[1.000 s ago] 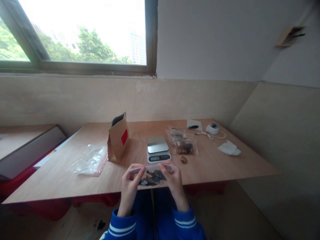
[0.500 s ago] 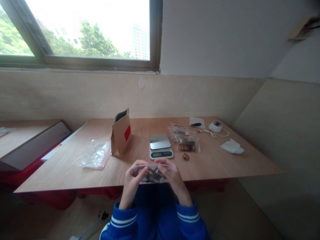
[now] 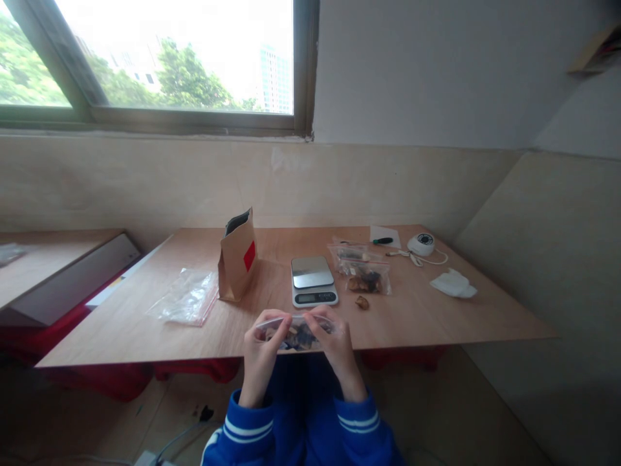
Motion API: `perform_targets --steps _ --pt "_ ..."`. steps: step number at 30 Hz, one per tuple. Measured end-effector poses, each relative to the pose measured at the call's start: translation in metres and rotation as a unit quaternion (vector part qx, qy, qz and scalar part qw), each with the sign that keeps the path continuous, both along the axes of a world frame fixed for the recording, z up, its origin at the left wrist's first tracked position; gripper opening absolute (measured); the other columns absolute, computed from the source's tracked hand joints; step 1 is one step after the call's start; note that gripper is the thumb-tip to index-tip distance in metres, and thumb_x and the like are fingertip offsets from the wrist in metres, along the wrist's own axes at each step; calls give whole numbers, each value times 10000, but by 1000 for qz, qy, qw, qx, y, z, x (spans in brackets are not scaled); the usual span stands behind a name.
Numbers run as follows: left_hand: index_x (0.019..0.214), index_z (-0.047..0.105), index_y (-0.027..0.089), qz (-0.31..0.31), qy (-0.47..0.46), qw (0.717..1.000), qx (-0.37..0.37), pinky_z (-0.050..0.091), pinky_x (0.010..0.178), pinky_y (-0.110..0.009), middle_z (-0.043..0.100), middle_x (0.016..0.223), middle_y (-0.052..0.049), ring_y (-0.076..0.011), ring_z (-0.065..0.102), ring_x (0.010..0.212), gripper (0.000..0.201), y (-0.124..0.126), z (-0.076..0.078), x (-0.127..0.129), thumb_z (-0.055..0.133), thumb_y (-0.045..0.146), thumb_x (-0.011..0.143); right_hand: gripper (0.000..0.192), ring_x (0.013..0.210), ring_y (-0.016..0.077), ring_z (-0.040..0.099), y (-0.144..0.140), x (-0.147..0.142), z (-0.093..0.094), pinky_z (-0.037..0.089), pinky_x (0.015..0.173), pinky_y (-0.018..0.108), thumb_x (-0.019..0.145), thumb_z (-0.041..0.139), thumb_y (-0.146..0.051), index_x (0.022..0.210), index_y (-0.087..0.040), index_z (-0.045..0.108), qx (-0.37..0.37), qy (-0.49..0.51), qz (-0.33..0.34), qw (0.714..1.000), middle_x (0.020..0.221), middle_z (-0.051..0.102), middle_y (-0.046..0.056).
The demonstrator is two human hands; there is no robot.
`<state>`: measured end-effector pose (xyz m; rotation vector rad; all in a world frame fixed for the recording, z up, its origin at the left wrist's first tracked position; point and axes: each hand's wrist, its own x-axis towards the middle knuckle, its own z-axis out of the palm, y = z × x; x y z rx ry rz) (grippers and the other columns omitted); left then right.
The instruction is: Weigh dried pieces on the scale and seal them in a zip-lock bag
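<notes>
Both hands — left hand, right hand — pinch the top strip of a small clear zip bag of brown pieces at the table edge (light, limp, slippery; grip the seal).

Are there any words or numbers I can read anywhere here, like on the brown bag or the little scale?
None can be read.
Paper bag: a plain red label, no letters visible.
Scale: the display is too small and blurred to read.
White round device: dark dial marks, too small to read.
Small bag in both hands: no print visible.
</notes>
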<state>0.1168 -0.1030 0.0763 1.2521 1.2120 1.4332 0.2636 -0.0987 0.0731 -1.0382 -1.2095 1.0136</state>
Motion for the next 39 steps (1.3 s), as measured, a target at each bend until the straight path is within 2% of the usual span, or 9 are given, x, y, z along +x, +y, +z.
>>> perform_targets --steps 5,8,13,17,21,31,35,37,39 --pt "841 694 158 -52 5 999 4 506 649 -240 662 812 -41 -171 639 735 232 1 4 -2 681 376 763 245 842 197 671 -2 5 1 528 776 295 803 660 -425 899 -203 696 -22 36 90 995 910 704 33" --pt "825 719 157 -59 20 998 26 516 717 -265 669 874 -69 -204 643 829 226 2 6 -1 688 369 753 265 956 223 659 -2 5 2 516 857 325 812 661 -401 986 -207 709 -12 19 103 994 1018 707 62" --pt "773 708 160 -41 19 999 28 517 681 -257 658 813 -57 -191 642 776 204 3 3 3 692 362 753 193 810 194 664 3 -4 -3 533 765 299 789 688 -384 808 -193 713 0 30 54 998 828 694 36" --pt "795 701 160 -3 10 1000 23 521 685 -256 669 820 -52 -190 653 780 202 3 -4 8 692 359 758 173 736 176 650 5 -12 -8 527 702 284 788 686 -374 782 -202 702 2 38 15 999 770 681 22" --pt "800 691 159 35 4 999 20 524 671 -253 679 790 -41 -179 658 740 200 3 -7 13 702 353 752 167 747 180 642 5 -15 -9 510 716 287 795 682 -366 785 -201 706 10 24 -27 999 771 682 27" --pt "833 712 141 18 -56 998 -16 545 723 -308 726 820 -67 -223 684 797 289 2 -7 14 656 420 783 333 801 227 657 2 -10 -8 510 772 333 831 607 -506 814 -203 745 -18 34 -11 999 802 718 53" --pt "851 725 137 70 -101 992 -29 540 693 -288 722 845 -78 -213 676 799 367 7 -20 14 638 487 780 475 870 246 679 4 -8 -11 525 812 371 875 478 -590 919 -194 735 -61 89 56 993 875 737 72" --pt "898 724 139 105 -127 986 -40 527 659 -257 715 860 -72 -187 668 774 408 10 -25 12 634 517 772 434 978 245 665 5 -7 -15 513 882 388 857 540 -553 1065 -203 689 -58 84 105 989 1011 725 72" --pt "990 708 145 110 -151 981 -50 509 625 -232 704 831 -56 -153 655 717 465 13 -27 9 609 548 781 433 1015 236 658 8 -5 -19 507 915 394 783 679 -463 1139 -221 634 -49 69 125 989 1072 711 59"
